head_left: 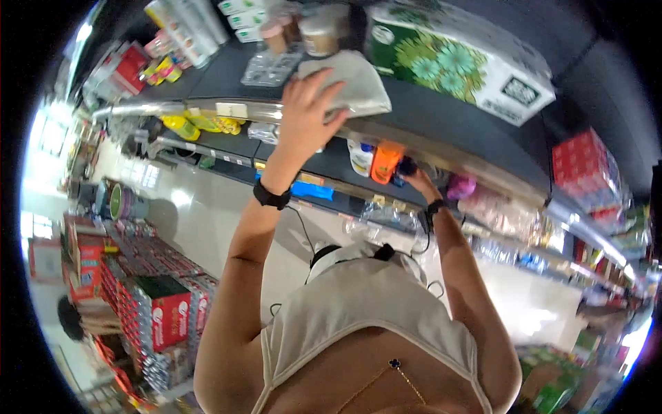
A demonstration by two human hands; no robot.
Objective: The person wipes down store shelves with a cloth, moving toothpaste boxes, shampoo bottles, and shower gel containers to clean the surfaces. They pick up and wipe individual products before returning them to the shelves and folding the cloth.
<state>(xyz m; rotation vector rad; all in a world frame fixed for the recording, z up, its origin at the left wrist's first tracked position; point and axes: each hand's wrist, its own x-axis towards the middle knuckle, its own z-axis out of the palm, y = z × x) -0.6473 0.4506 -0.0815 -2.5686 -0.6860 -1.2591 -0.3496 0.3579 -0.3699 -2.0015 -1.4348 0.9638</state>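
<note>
On the upper shelf, my left hand (pixel 310 110) is spread with its fingers apart over the near left part of a whitish flat packet (pixel 365 86). Lower down, my right hand (pixel 419 181) reaches into the shelf below, its fingers around or against a small dark item (pixel 407 166); the contact is partly hidden. Just left of it stands an orange bottle (pixel 387 162), with a white bottle (pixel 360 157) beside that.
A green and white flowered box (pixel 455 65) sits at the upper right of the top shelf (pixel 441 114). Clear plastic packs (pixel 272 65) and jars (pixel 319 36) lie behind my left hand. Yellow bottles (pixel 181 127) are at left, stacked red cartons (pixel 169 317) on the floor.
</note>
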